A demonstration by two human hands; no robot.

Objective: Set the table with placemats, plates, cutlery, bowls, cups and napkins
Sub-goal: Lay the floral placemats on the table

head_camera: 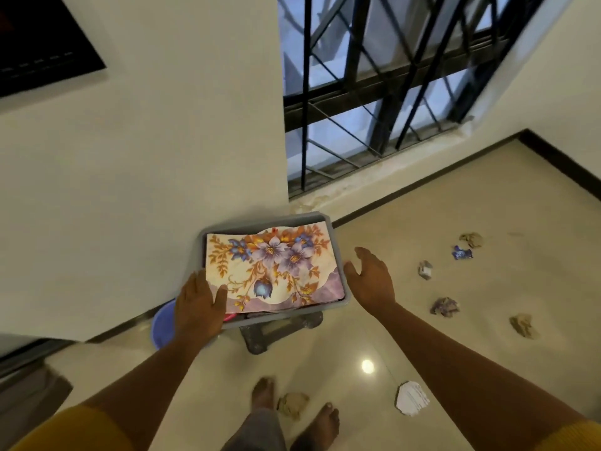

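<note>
The pale tiled floor (455, 255) runs under a barred window (390, 92) and a cream wall (146, 157). Against that wall a grey plastic bin (336, 252) sits raised on a dark stand (276, 333), with a blue bucket (162, 323) just beside its near left corner. Lying on top of the bin's contents is a floral placemat (273, 268), purple and orange flowers facing up.

Both forearms reach forward from yellow sleeves (74, 431). The left hand (198, 307) lies at the bin's near left corner, fingers straight, thumb resting on the placemat's edge; its grip is released, clasping nothing that shows. The right hand (370, 278) hovers just beside the bin's right wall, palm inward, fingers spread and relaxed, grasping nothing.

Crumpled scraps of paper (445, 307) lie scattered on the floor to the right, and a white piece (411, 398) lies near the person's bare feet (315, 421).
</note>
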